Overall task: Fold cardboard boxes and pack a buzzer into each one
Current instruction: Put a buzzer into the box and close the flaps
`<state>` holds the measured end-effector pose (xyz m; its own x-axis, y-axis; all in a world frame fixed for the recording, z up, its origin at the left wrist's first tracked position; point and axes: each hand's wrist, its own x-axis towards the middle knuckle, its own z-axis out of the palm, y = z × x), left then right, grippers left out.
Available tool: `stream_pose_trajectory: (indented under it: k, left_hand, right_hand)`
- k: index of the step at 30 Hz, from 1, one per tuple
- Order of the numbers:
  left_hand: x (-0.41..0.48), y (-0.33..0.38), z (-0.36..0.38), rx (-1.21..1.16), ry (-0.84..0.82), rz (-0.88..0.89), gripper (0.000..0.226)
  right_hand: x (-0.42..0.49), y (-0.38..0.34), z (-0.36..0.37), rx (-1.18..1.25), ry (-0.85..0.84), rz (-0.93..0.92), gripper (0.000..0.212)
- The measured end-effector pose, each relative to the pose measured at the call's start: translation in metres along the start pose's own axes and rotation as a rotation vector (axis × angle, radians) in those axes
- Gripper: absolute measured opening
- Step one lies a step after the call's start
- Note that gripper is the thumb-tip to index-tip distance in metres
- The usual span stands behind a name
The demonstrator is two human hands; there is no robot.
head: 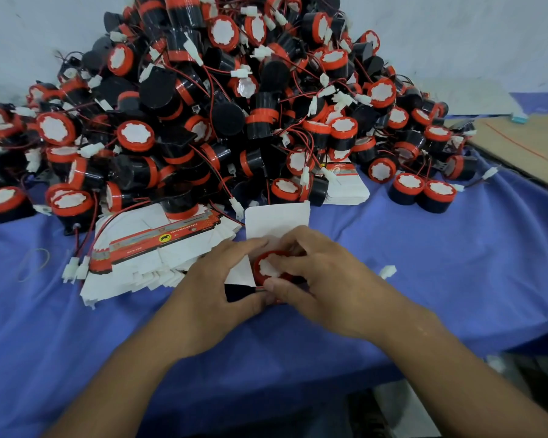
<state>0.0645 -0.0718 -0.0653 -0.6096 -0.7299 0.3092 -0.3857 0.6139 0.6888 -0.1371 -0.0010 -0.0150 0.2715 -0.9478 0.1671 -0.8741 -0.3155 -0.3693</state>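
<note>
Blue cloth (456,263) is spread over the desk, and a large heap of buzzers (222,105) is piled against the pale wall behind. Just in front of the heap, a white cardboard box (276,221) is held with its flap raised. A red-capped buzzer (268,267) is seated in the box mouth. The left hand (209,289) is closed around the box's left side, its fingers curled. The right hand (323,279) is closed on the buzzer. Left of the box, a stack of flat boxes (159,251) is lying.
</note>
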Motion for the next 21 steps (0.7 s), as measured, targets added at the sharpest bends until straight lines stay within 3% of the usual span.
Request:
stream_pose_trajectory:
  k: [4,11,17,21]
  left_hand:
    - [0.001,-0.002,0.001,0.009,-0.007,-0.003,0.063]
    - [0.0,-0.002,0.002,0.07,-0.063,-0.012,0.054]
    - [0.0,0.001,0.003,0.07,-0.039,-0.041,0.05]
    - [0.002,0.002,0.003,0.092,-0.045,-0.061,0.053]
  right_hand:
    - [0.004,-0.001,-0.003,-0.07,-0.02,0.042,0.039]
    - [-0.008,0.008,-0.016,-0.089,-0.016,-0.102,0.028]
    - [-0.039,0.044,-0.055,-0.143,-0.079,0.152,0.032]
    - [-0.044,0.049,-0.063,0.059,0.008,0.199,0.029]
